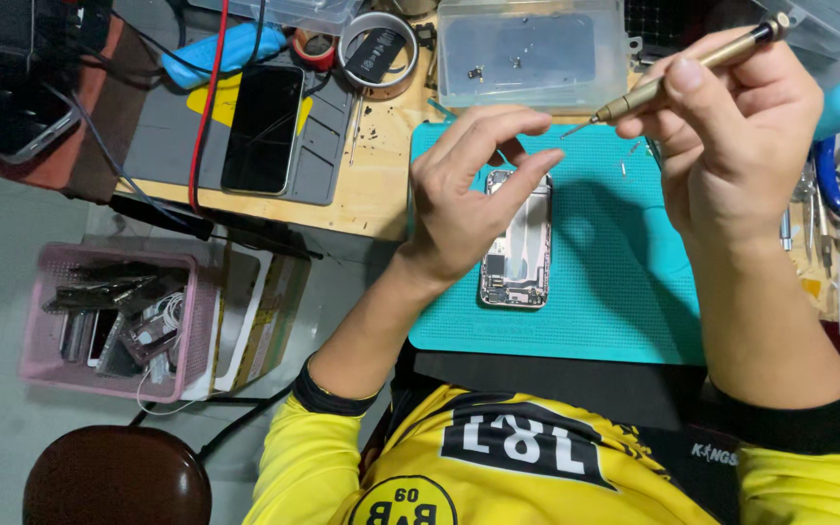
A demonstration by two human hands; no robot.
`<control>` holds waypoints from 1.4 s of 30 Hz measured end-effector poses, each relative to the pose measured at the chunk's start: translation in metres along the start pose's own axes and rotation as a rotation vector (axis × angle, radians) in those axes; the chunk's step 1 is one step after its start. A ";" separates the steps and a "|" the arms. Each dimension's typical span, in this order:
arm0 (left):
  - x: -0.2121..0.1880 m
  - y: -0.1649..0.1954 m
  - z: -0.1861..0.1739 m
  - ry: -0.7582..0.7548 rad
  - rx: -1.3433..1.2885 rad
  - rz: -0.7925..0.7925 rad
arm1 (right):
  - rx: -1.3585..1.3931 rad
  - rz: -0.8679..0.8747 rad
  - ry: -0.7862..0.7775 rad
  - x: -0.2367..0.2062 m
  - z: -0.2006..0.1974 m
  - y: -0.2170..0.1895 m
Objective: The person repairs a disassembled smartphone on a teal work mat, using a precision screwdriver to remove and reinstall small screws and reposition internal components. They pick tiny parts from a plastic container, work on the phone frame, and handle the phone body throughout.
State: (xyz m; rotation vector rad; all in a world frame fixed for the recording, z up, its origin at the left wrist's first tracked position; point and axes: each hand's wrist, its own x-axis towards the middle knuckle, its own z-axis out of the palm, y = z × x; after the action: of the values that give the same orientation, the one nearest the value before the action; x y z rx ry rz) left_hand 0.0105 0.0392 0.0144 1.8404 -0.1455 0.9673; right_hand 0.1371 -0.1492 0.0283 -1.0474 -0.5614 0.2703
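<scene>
A yellow jersey [498, 476] is worn, w/ black cuffs pushed up on both forearms. A black patch w/ white numerals is seen at 6 o'clock, a round yellow-black crest approx. at 7. Hands are bare; no rings or watch seen.

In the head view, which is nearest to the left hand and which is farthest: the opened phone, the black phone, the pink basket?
1. Opened phone: on the teal mat, directly under the left hand.
2. Black phone: on the grey mat, further left.
3. Pink basket: beside the table, lower left.
</scene>
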 end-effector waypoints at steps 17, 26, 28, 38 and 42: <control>-0.001 0.019 0.009 0.003 0.000 0.126 | -0.035 -0.036 0.062 -0.027 -0.002 -0.007; -0.003 0.017 0.012 -0.009 0.013 0.104 | -0.168 -0.183 -0.024 -0.039 0.004 -0.017; -0.003 0.018 0.012 -0.011 0.030 0.108 | -0.182 -0.186 -0.026 -0.039 0.004 -0.017; -0.003 0.021 0.012 -0.028 0.071 0.117 | -0.230 -0.220 -0.014 -0.040 0.003 -0.015; -0.003 0.019 0.013 -0.030 0.086 0.127 | -0.232 -0.220 -0.004 -0.041 0.003 -0.015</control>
State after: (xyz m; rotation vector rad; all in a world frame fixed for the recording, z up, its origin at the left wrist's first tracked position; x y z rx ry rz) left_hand 0.0059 0.0185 0.0243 1.9441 -0.2446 1.0482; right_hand 0.1004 -0.1733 0.0297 -1.1970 -0.7177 0.0136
